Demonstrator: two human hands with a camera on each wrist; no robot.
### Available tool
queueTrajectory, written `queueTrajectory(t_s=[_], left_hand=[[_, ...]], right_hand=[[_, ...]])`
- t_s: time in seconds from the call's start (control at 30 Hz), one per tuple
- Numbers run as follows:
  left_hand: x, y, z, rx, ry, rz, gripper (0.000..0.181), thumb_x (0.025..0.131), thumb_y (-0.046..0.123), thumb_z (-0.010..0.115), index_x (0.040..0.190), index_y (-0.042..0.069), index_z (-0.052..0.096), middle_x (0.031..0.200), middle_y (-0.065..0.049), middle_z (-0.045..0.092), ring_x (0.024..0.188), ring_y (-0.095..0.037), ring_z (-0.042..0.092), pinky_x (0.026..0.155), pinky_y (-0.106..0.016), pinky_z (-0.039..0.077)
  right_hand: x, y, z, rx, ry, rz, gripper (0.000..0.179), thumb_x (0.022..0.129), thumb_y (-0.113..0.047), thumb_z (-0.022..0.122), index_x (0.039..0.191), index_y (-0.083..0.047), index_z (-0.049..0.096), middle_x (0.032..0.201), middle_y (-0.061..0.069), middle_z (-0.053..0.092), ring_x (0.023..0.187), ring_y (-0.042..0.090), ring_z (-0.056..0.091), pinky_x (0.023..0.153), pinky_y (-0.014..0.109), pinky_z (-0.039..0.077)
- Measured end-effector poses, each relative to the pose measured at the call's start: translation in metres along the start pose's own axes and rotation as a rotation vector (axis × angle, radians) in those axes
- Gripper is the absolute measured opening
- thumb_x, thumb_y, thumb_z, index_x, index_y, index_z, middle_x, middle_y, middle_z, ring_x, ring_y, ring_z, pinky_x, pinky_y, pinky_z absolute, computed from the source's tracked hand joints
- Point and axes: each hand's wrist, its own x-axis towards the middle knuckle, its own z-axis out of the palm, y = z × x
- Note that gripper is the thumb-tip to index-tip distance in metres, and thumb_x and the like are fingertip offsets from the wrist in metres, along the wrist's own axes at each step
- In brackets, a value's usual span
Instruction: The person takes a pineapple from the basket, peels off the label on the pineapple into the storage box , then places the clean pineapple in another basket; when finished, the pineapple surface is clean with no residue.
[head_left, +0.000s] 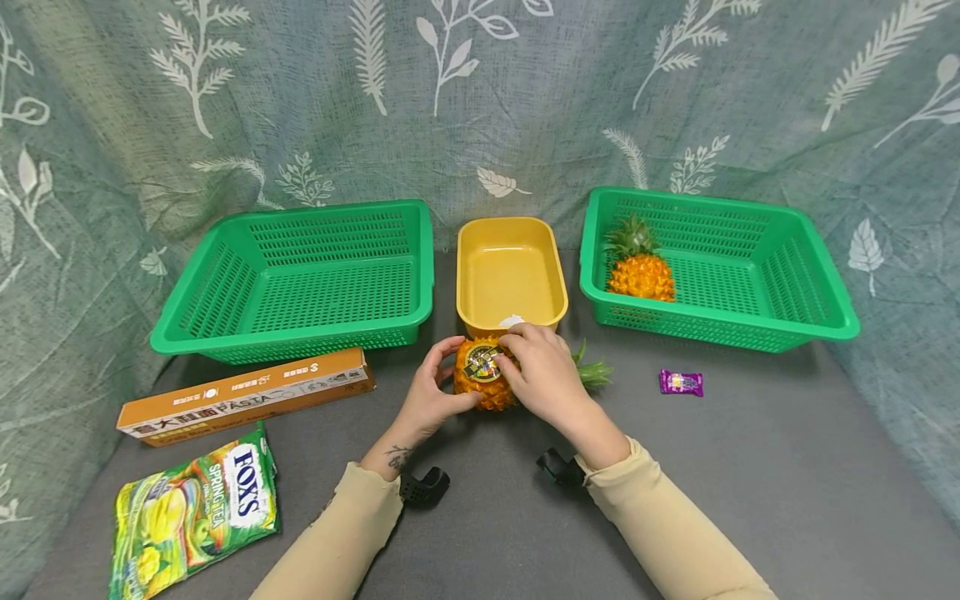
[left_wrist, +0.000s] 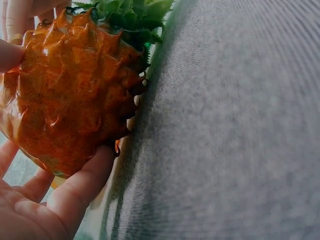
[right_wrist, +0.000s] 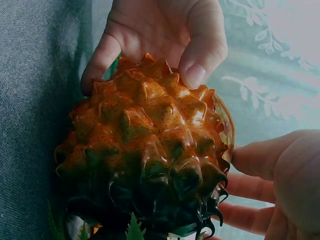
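Note:
A pineapple (head_left: 492, 398) with glossy orange, spiky skin lies on its side on the table, its green leaves (head_left: 594, 374) pointing right. A round black-and-yellow label (head_left: 480, 363) faces up near its base. My left hand (head_left: 427, 392) grips the base end, thumb on the near side and fingers on the far side. My right hand (head_left: 546, 371) reaches over the fruit and holds it, its thumb at the label's edge. In the right wrist view the spiky skin (right_wrist: 155, 130) fills the middle, between left fingers above and the right hand at the right.
Behind the pineapple stands a yellow tub (head_left: 510, 279). Green baskets flank it, the left one (head_left: 292, 337) and the right one (head_left: 720, 321), which holds another pineapple (head_left: 642, 275). A pasta box (head_left: 247, 397) and a FOX'S candy bag (head_left: 195, 512) lie left; a purple wrapped sweet (head_left: 681, 382) lies right.

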Motion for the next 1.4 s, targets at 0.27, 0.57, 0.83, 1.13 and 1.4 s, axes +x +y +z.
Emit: queueTrajectory(t_s=[0.27, 0.57, 0.83, 1.13, 1.4], left_hand=[[0.0001, -0.0007, -0.0003, 0.000, -0.005, 0.002, 0.073, 0.071, -0.004, 0.069, 0.136, 0.001, 0.037, 0.136, -0.019, 0.038, 0.119, -0.037, 0.042, 0.098, -0.048, 0.038], [0.0003, -0.0012, -0.0004, -0.007, -0.012, 0.010, 0.073, 0.070, -0.004, 0.069, 0.136, 0.001, 0.037, 0.136, -0.020, 0.038, 0.119, -0.038, 0.042, 0.097, -0.048, 0.039], [0.0005, -0.0017, -0.0008, -0.004, -0.013, 0.024, 0.074, 0.070, -0.004, 0.069, 0.135, -0.002, 0.036, 0.136, -0.019, 0.038, 0.123, -0.036, 0.038, 0.101, -0.049, 0.034], [0.0006, -0.0016, -0.0008, 0.002, -0.020, 0.015, 0.076, 0.069, -0.005, 0.069, 0.136, -0.002, 0.035, 0.136, -0.019, 0.038, 0.120, -0.039, 0.041, 0.098, -0.049, 0.038], [0.0004, -0.0012, -0.0005, 0.003, -0.017, 0.006, 0.075, 0.069, -0.005, 0.069, 0.136, -0.002, 0.035, 0.136, -0.019, 0.038, 0.121, -0.039, 0.041, 0.099, -0.050, 0.037]], right_hand=[[0.0000, 0.0001, 0.0010, -0.003, 0.025, -0.021, 0.021, 0.089, -0.020, 0.060, 0.104, -0.007, 0.067, 0.109, 0.008, 0.063, 0.104, 0.029, 0.055, 0.090, 0.047, 0.042], [-0.0010, -0.0028, 0.0024, -0.038, -0.029, -0.030, 0.032, 0.089, -0.028, 0.060, 0.113, -0.007, 0.063, 0.114, 0.008, 0.061, 0.107, 0.030, 0.054, 0.093, 0.048, 0.039], [-0.0022, -0.0043, 0.0039, -0.013, 0.002, -0.027, 0.025, 0.088, -0.022, 0.062, 0.110, -0.010, 0.062, 0.109, 0.006, 0.063, 0.102, 0.027, 0.056, 0.089, 0.048, 0.040], [-0.0027, -0.0041, 0.0042, 0.012, 0.092, -0.049, 0.018, 0.084, -0.016, 0.066, 0.101, -0.010, 0.065, 0.099, 0.005, 0.064, 0.095, 0.027, 0.057, 0.082, 0.046, 0.042], [-0.0027, -0.0069, 0.0063, 0.106, 0.219, -0.040, 0.021, 0.079, -0.007, 0.071, 0.099, -0.007, 0.065, 0.092, 0.006, 0.065, 0.088, 0.024, 0.058, 0.076, 0.043, 0.043]])
